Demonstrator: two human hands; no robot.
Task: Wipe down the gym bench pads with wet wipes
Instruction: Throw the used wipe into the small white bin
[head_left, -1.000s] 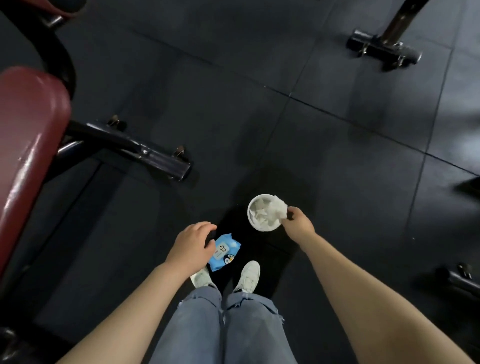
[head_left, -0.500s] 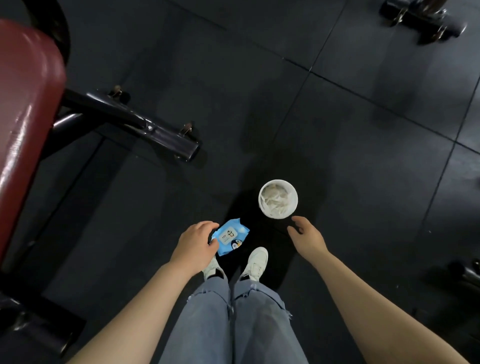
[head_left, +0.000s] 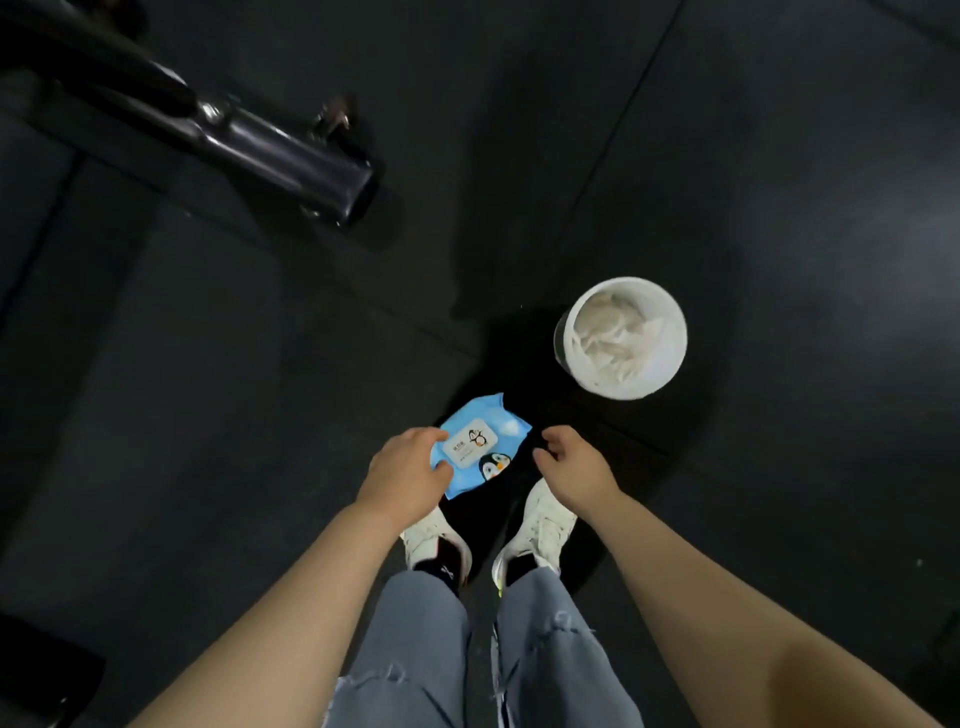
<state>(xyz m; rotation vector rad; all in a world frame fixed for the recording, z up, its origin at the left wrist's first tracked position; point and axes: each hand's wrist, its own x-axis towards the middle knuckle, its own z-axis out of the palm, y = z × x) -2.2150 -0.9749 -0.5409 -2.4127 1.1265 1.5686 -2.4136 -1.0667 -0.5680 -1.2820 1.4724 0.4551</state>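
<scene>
reaching down, left hand (head_left: 410, 475) grips near-left edge of blue wet wipe pack (head_left: 480, 447) just ahead of shoes; right hand (head_left: 571, 462) loose, empty, fingers spread just right of pack; white tub (head_left: 626, 338) of used wipes beyond right hand; pack looks light, soft, slick film, likely to buckle; pinch by edges, lift white flap for next wipe

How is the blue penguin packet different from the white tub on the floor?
The wipe packet is blue, flat and soft, with a penguin picture; the white tub is round, stiff and plain. The packet's flap looks closed, while the tub is open on top and filled with crumpled white wipes. The left hand grips the packet; nothing touches the tub. Both are by the person's shoes on the dark floor.
</scene>
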